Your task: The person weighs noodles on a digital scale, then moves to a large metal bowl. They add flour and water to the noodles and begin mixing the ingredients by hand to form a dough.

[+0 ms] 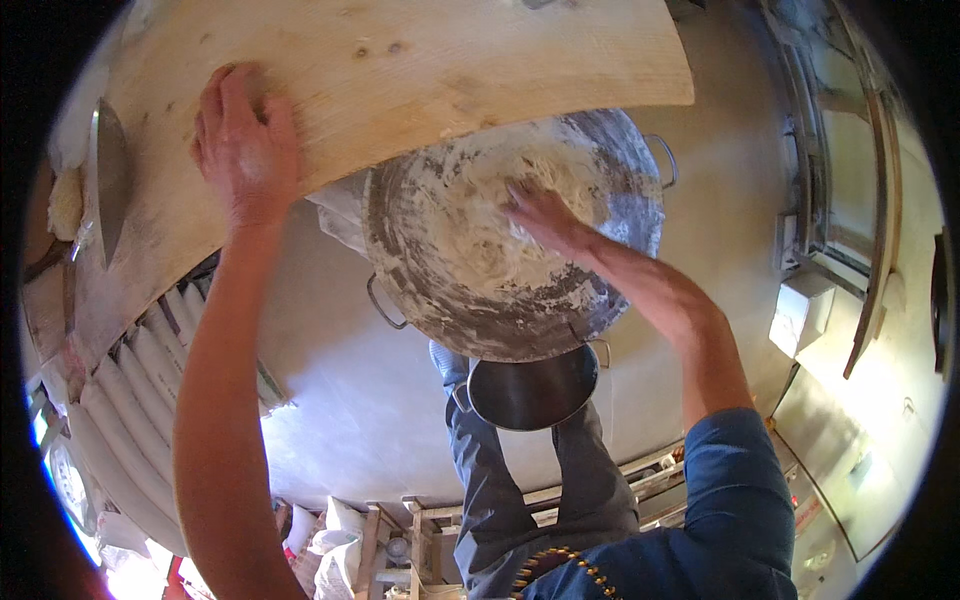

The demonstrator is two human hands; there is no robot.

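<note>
A wide dark metal basin (625, 215) with loop handles holds a pale, floury, shaggy mixture (480, 225), and flour is smeared over its inner wall. My right hand (545, 218) reaches into the basin from the right, its fingers stretched out at the mixture, some of their tips hidden or blurred. To the upper left, my left hand (245, 150) lies on a wooden board (480, 60) near the board's front edge, fingers slightly bent and apart, holding nothing. Part of the basin's far rim is covered by this board.
Below the basin, a dark pot (530, 390) with side handles sits between my legs. A broad metal blade (108, 185) lies on the board's left side. Several long pale rolls (130, 400) line the lower left. A white box (802, 312) stands by the right wall.
</note>
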